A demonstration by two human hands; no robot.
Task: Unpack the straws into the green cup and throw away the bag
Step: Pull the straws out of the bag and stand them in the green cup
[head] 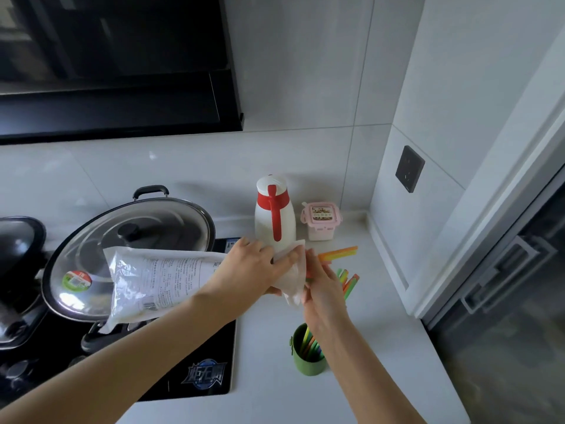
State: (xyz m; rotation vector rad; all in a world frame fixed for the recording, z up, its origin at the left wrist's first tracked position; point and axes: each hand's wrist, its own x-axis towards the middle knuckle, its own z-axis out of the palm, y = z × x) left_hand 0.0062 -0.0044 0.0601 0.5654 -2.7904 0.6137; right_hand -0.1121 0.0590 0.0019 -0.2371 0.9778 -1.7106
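A clear printed plastic bag [153, 280] hangs in the air over the wok, its open mouth pointing right. My left hand [250, 267] grips the bag near that mouth. My right hand [321, 286] is at the bag's opening, its fingers around a bunch of coloured straws [348, 281] that stick out to the right. Two or three more straws [337, 253] lie on the counter behind. The green cup [307, 359] stands upright on the counter below my right wrist, with several straws in it.
A lidded steel wok [131, 240] sits on the black cooktop [195, 371] at left. A white jug with a red handle [275, 215] and a small pink-lidded container [321, 221] stand by the back wall. The white counter [382, 347] ends at a glass door on the right.
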